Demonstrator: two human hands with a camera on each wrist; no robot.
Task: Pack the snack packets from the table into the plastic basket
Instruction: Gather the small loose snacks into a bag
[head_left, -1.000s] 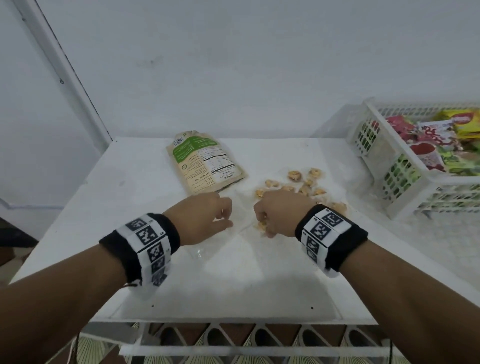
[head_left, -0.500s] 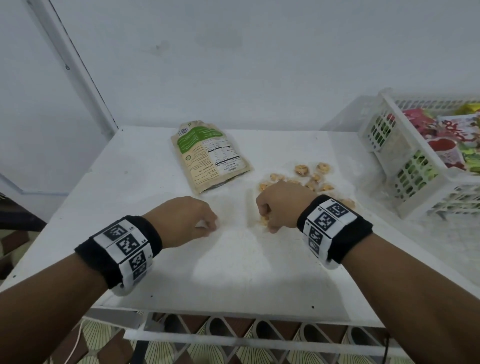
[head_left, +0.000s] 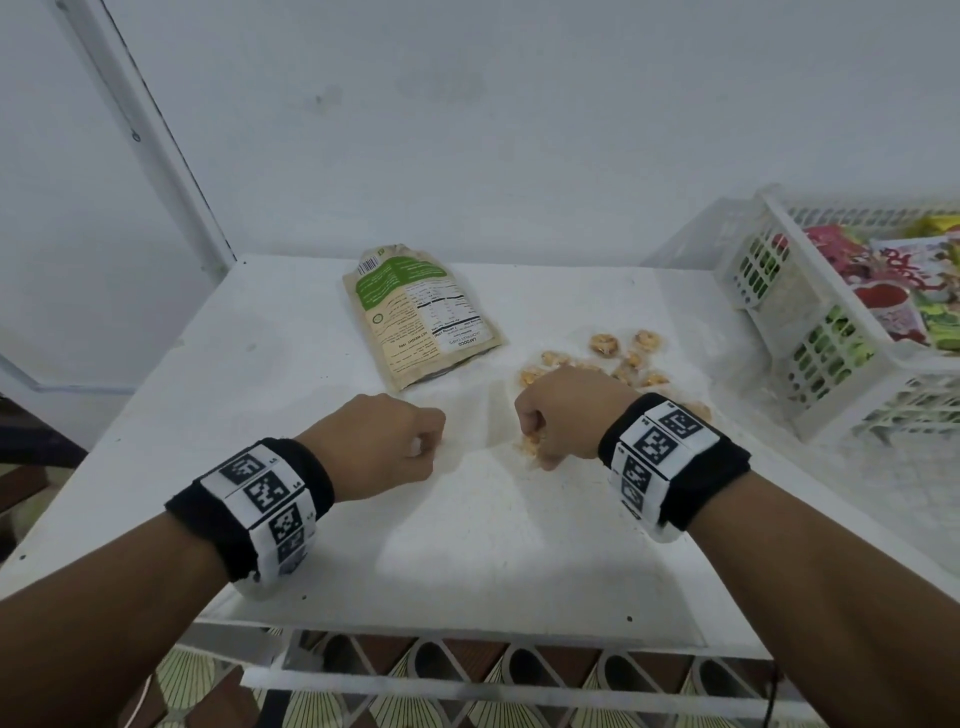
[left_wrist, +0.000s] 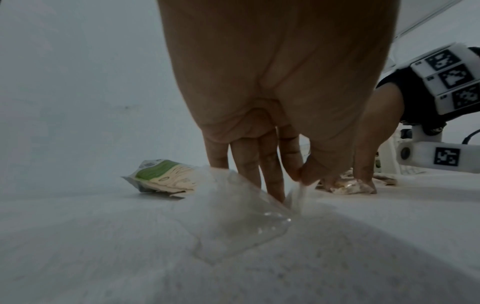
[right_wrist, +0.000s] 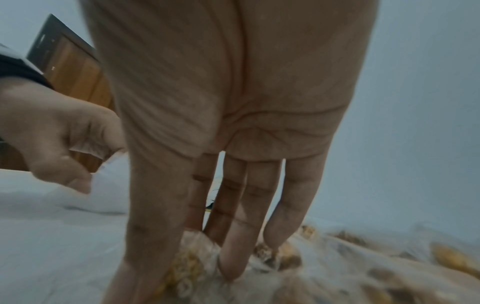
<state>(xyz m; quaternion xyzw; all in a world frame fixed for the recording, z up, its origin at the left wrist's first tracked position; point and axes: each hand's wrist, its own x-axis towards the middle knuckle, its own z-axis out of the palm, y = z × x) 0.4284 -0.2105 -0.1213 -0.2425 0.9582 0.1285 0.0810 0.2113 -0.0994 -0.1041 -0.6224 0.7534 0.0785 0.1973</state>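
The left hand (left_wrist: 280, 86) pinches with thumb and forefinger one end of a clear plastic packet (left_wrist: 241, 214); the other fingers (left_wrist: 244, 162) hang curled behind the film. The right hand (right_wrist: 228, 102) has its fingers bent down onto the other end of the same packet, where the golden snack pieces (right_wrist: 187, 267) are bunched inside the plastic, and thumb and fingers close around that bunch. From the head view both hands look like loose fists, near each other, in the middle of the table (head_left: 467, 545) and a little toward its near edge.

Further out, a beige and green pouch (head_left: 418, 317) lies flat toward the far edge of the table. More of the golden pieces (head_left: 623, 353) spread behind the right hand, toward the right side. The plastic basket (head_left: 810, 332) stands at the far right corner, tilted, with several colourful packets (head_left: 893, 291) already inside.

I judge that the step in hand is to take up the clear packet from the table. The film is thin and slippery, so the next move probably needs a firmer hold at both ends, then a lift and a carry to the right, over the basket rim. The pouch is not yet packed.
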